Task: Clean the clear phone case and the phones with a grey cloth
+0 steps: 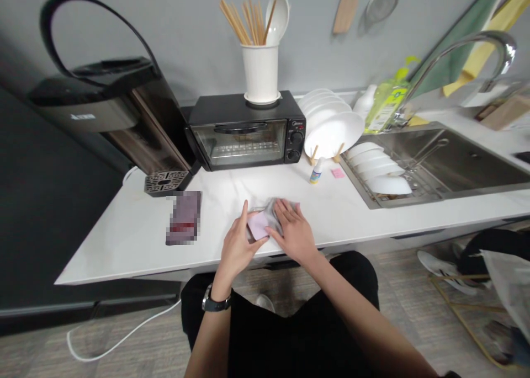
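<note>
- White counter [124, 240] is running along a grey wall [190, 30], its smooth top showing faint veins.
- Pale pink block [259, 226] is lying near the counter's front edge, between both hands; grey wrap [270, 208] is bunching against its right side.
- Left hand [237, 243] is bracketing the block, thumb near its lower edge, index finger pointing up; cannot tell whether the fingers are gripping.
- Right hand [295, 229] is lying palm down, fingers extended over the wrap, thumb reaching the block.
- Small bottle [316, 172] and pink paper [338, 172] are sitting beyond the right hand.
- Purplish item [185, 218], pixelated, is lying left of the hands.
- Black toaster oven [248, 102] is standing behind, bearing a white cup [260, 72] of chopsticks [250, 25].
- Drinks machine [161, 129] is occupying the left end.
- White plates [331, 135] are leaning beside the oven; steel sink [488, 171] is holding more dishes [375, 165].
- Green soap bottle [385, 105] is standing behind the sink.
- White cable [85, 360] is curling across the wood-look floor [136, 353].
</note>
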`<state>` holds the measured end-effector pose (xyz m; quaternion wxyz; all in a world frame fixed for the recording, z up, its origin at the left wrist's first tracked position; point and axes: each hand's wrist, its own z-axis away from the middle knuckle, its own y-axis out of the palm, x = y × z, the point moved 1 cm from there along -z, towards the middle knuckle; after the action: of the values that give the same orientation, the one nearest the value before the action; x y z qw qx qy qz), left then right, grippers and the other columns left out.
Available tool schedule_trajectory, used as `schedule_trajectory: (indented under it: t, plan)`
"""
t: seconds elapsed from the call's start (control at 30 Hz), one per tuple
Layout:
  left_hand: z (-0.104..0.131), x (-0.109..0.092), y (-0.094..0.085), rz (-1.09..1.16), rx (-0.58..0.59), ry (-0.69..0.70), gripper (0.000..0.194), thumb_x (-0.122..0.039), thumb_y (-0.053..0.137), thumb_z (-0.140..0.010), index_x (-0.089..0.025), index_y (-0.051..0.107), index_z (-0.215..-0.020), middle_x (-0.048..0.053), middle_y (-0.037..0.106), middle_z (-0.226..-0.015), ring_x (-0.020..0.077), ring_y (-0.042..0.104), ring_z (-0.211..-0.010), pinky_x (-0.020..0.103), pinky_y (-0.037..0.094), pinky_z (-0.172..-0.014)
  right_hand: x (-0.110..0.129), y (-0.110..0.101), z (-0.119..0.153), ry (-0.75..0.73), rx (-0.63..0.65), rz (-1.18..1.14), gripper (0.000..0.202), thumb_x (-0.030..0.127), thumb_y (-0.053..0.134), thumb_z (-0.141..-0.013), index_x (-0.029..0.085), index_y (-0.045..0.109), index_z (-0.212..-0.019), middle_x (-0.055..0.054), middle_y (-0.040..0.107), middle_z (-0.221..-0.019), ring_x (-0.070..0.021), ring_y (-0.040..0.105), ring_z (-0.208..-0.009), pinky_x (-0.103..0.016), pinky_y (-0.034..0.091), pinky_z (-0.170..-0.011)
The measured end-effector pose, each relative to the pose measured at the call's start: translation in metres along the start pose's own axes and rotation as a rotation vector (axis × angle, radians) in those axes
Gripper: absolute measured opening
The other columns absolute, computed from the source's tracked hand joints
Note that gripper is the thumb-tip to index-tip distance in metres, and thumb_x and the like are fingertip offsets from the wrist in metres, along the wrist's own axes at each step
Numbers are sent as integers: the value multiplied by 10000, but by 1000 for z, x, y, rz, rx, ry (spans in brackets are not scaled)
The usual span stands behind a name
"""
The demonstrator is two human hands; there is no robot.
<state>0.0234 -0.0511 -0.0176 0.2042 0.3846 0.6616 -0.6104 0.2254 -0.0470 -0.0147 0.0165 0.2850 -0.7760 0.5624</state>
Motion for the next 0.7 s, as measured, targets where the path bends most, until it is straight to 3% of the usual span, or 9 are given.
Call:
schedule_trajectory:
  t: [0.13,0.2,0.33,0.43,0.5,0.6,0.7]
  plan:
    - [1,7,0,-19,15,24,1023,-287,657,-923,-242,46,-1742,151,626,-1495,295,618,-1353,456,487,-1138,47,8,8,-157,76,-131,715,574,539,-1069,68,519,-1574,-205,526,-1616,-316,488,-1540,-563,330,-1319]
    - [1,8,0,-12,14,37,1005,-278,627,-935,-238,31,-1742,144,635,-1487,289,617,-1354,465,476,-1154,54,4,23,-191,87,-175,737,598,557,-1055,106,494,-1600,-180,522,-1625,-297,498,-1534,-553,339,-1319]
    - [0,1,-1,3,18,14,1076,-211,675,-882,-275,31,-1741,109,623,-1519,277,591,-1385,463,438,-1195,22,-12,44,-97,45,-113,643,527,538,-1082,162,493,-1610,-147,531,-1626,-300,494,-1537,-585,365,-1300]
    - [-1,-4,-1,-1,18,-17,1124,-240,744,-858,-307,47,-1738,86,623,-1521,283,566,-1411,468,416,-1212,-7,-17,32,32,-5,3,638,510,494,-1101,90,519,-1580,-189,503,-1635,-347,477,-1544,-614,376,-1279]
    - [-1,-4,-1,4,16,-18,1126,-307,766,-871,-314,44,-1737,81,624,-1518,286,556,-1422,477,406,-1221,-10,-12,15,79,-26,37,672,528,498,-1095,43,530,-1560,-221,491,-1635,-377,453,-1555,-631,355,-1282]
    - [-1,1,-1,5,17,-19,1093,-312,725,-880,-267,53,-1741,123,615,-1511,300,570,-1407,479,436,-1192,14,2,-2,5,-8,-18,681,539,515,-1086,43,539,-1553,-228,508,-1620,-365,448,-1560,-621,315,-1306]
    - [0,6,0,2,23,10,1033,-246,629,-889,-225,48,-1743,157,609,-1499,300,602,-1365,481,464,-1166,46,10,7,-145,42,-117,686,558,504,-1087,83,511,-1583,-193,510,-1630,-308,467,-1555,-579,286,-1334]
